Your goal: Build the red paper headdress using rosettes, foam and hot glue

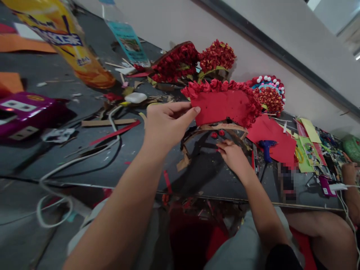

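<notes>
My left hand [168, 123] pinches the left edge of a red card piece [222, 107] whose upper and right rim is lined with small red paper flowers, held upright above the dark table [92, 165]. My right hand [232, 155] rests lower, fingertips at two small red paper buds [218, 134] beside a curved brown cardboard strip [222, 128]. Whether it grips a bud I cannot tell.
Finished red flower pieces [194, 60] and a beaded one [268, 92] lean on the wall. A blue glue gun [266, 147] lies on red paper at right, a yellow bottle [64, 41] and purple box [25, 114] at left. A white cable [81, 157] crosses the table. Another person's arm [350, 187] shows at far right.
</notes>
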`<state>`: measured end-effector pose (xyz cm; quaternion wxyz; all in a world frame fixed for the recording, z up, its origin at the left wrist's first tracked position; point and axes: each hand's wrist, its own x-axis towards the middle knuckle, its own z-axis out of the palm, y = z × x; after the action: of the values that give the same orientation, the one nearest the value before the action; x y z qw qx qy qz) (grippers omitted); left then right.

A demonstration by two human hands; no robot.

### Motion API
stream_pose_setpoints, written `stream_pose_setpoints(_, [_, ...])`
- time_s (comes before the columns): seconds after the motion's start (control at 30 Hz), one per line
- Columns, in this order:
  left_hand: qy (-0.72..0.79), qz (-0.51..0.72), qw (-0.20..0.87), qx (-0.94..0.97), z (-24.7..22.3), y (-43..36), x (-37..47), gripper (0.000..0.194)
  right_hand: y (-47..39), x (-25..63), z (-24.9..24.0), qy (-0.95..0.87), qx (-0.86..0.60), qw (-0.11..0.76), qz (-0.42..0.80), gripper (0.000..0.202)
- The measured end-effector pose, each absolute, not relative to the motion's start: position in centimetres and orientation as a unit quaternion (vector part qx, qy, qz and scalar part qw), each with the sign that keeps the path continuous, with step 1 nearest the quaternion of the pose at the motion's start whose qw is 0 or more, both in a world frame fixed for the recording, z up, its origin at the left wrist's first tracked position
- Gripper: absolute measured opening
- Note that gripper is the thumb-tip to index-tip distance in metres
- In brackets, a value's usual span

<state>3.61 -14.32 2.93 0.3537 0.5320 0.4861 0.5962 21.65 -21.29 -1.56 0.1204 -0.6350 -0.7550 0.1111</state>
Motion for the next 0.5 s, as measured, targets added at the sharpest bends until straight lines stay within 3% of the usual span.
stream_pose_setpoints(0.17, [0.493,0.581,0.344,0.548,3.2,-14.5,3.6,0.022,-24.2,22.7,1.4,-0.683,-0.605,0.408,0.032,0.014])
stream_pose_setpoints(0.23, [0.490,0.582,0.334,0.557,3.3,-14.6,3.6,0.023,-24.4,23.4,2.6,-0.634,-0.610,0.473,-0.046,0.012])
stream_pose_setpoints(0.37, [0.480,0.583,0.333,0.565,3.4,-14.8,3.6,0.023,-23.1,24.5,3.6,-0.584,-0.646,0.458,-0.177,0.015])
stream_pose_setpoints(0.5, [0.473,0.574,0.342,0.574,3.5,-15.0,3.6,0.023,-21.6,24.7,3.2,-0.580,-0.675,0.398,-0.222,0.020])
